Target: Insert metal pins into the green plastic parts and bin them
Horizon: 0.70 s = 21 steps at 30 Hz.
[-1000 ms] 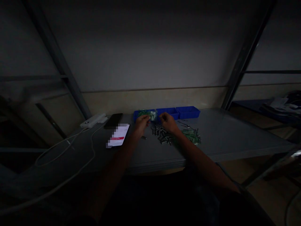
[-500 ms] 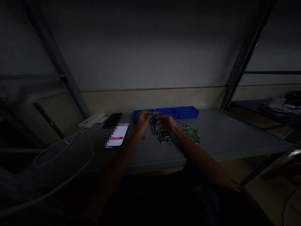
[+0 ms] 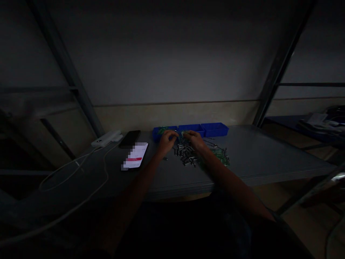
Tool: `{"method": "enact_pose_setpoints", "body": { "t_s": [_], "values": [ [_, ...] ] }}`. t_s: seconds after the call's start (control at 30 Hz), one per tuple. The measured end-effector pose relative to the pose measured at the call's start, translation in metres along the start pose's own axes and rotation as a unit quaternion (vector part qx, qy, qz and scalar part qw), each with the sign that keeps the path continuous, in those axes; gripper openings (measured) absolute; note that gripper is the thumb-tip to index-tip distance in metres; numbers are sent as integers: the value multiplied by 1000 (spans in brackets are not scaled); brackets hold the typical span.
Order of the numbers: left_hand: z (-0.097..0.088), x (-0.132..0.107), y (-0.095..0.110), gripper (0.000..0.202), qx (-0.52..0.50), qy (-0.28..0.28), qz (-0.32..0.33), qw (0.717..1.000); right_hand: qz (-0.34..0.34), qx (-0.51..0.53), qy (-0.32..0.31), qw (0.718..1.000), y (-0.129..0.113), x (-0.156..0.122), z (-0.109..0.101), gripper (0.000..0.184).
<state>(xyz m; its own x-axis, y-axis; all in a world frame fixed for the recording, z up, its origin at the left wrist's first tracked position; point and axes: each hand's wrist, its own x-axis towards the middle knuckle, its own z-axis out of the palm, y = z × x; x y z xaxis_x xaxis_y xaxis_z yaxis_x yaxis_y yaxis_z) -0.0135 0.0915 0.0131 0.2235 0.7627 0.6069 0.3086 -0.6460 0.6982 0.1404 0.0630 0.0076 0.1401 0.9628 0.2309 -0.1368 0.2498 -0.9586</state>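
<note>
1. My left hand [image 3: 166, 141] and right hand [image 3: 194, 140] pinch one small green board [image 3: 182, 133] between them, above the metal cylinders [image 3: 185, 157].
2. Board looks light, stiff, fragile; hold its edges.
3. Blue trays [image 3: 214, 128] at 12 o'clock.

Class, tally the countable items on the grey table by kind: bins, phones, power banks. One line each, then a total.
Blue plastic bins: 3
Phones, one dark-screened, one lit: 2
White power bank: 1
Total: 6
</note>
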Motion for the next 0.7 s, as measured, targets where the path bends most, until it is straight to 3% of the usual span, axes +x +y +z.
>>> {"method": "enact_pose_setpoints", "body": {
  "t_s": [0.1, 0.17, 0.27, 0.33, 0.4, 0.5, 0.6, 0.7],
  "values": [
    [1, -1, 4, 18, -20, -33, -76, 996, -102, -77, 12, 992, 3, 5, -2, 20],
    [3, -1, 6, 10, -70, -37, -147, 986, -152, -129, 12, 980, 4, 6, -3, 18],
    [4, -1, 9, 35, -176, -51, -276, 943, -221, -205, 5, 953, 6, 5, -4, 16],
    [3, -1, 9, 45, -234, -58, -326, 914, -252, -247, -8, 936, 6, 4, -4, 15],
    [4, -1, 9, 35, -270, -46, -326, 905, -270, -281, -16, 921, 8, 2, -3, 17],
    [5, -2, 7, 17, -279, -20, -287, 916, -271, -312, -10, 911, 8, -1, -1, 26],
    [6, -3, 6, 13, -259, -13, -250, 933, -233, -316, 6, 920, 7, -3, 0, 30],
    [5, -3, 6, 13, -221, -7, -217, 951, -182, -301, 27, 936, 3, -4, 1, 22]
  ]
}}
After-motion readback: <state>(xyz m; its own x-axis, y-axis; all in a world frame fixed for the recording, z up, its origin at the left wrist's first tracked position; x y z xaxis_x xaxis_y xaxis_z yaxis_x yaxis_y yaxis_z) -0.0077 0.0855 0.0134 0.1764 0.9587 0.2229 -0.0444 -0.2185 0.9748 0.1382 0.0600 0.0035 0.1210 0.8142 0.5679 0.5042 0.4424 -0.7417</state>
